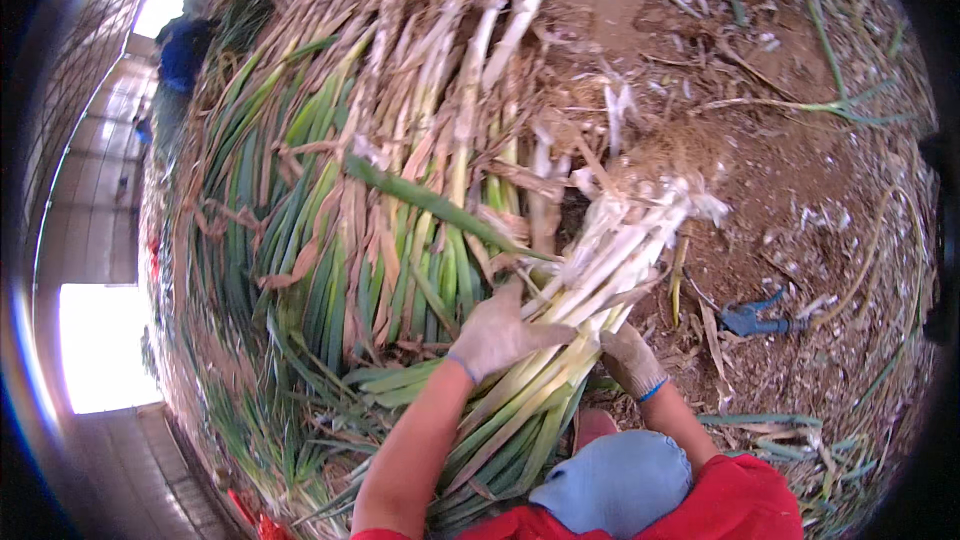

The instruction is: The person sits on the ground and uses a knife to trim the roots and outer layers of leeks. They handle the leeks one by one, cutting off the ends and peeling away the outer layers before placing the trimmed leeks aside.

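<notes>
In the head view, a bundle of long green onions [592, 277] lies slantwise before me, its roots at the upper right and its green leaves towards my lap. My left hand [495, 334], in a pale knitted glove, lies on the bundle's left side, thumb across the stalks. On its right side is my right hand [632, 361], also gloved, with its fingers partly under the stalks. Both hands clasp the bundle between them. A large pile of untrimmed green onions [390, 187] with dry brown outer leaves lies to the left and beyond.
A blue tool with a hose [754, 319] lies on the soil floor [750, 240] at the right. Peeled skins and loose leaves [825, 101] litter the ground. A person in blue [180, 60] is at the far upper left. Something red [270, 525] lies at the lower left.
</notes>
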Available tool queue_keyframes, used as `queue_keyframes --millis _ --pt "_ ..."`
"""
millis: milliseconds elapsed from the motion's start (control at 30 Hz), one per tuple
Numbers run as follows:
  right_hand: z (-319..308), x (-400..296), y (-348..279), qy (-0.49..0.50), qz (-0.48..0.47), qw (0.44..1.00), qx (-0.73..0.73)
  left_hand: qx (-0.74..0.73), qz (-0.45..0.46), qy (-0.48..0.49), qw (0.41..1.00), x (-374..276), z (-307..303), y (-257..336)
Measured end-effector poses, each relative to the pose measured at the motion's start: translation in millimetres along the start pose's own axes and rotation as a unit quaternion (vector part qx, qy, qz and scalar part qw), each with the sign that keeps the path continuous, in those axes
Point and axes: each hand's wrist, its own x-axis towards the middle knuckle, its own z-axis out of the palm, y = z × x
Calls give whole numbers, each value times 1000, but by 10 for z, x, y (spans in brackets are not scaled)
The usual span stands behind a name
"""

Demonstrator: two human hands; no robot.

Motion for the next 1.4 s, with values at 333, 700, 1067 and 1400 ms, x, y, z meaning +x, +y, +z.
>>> queue_keyframes --millis 333,700,1067,1400 --pt "-195 -136 -104 -4 38 999 29 124 74 -171 975 -590 -286 516" --pt "1569 265 -970 -75 -248 750 -609 52 205 77 974 -2979 -915 89" --pt "5797 -756 -539 -356 -701 202 -584 -120 281 631 713 -5441 -856 -1841" --pt "9429 -3605 2176 -617 -677 98 -389 -163 167 918 321 -8110 -775 -3511"
